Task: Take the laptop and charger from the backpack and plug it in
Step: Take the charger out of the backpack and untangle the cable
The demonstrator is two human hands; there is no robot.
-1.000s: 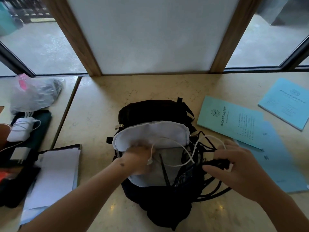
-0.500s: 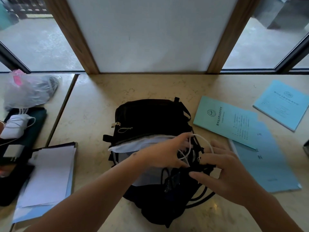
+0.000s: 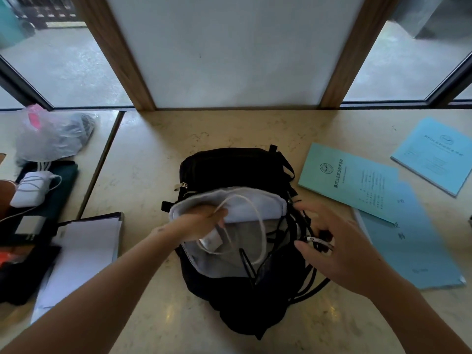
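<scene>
A pale stone counter point(image 3: 153, 154) runs under a window, with a white panel framed in wood behind it. A black backpack point(image 3: 237, 167) lies open on the counter in the middle, its grey lining point(image 3: 245, 205) turned up at the mouth.

The left hand point(image 3: 204, 221) is inside the mouth of the backpack. Its fingers are curled around a white charger point(image 3: 212, 241) and pinch the white cable point(image 3: 260, 221) near the top; the cable loops out over the lining and back down into the backpack. The right hand point(image 3: 337, 241) hovers at the backpack's right edge with fingers spread, touching a tangle of black cords point(image 3: 304, 226). A small white-tipped plug point(image 3: 315, 240) lies under the fingertips; whether it is held I cannot tell. No laptop can be made out; the inside of the backpack is dark.

To the right of the backpack lie a teal booklet point(image 3: 347, 180), a blue folder point(image 3: 413, 241) partly under it, and another blue booklet point(image 3: 436, 154) farther off. To the left sit a stack of white papers point(image 3: 84, 251), a clear plastic bag point(image 3: 51, 136) and a white adapter point(image 3: 32, 187) wrapped in its cord on a dark cloth point(image 3: 63, 190).
</scene>
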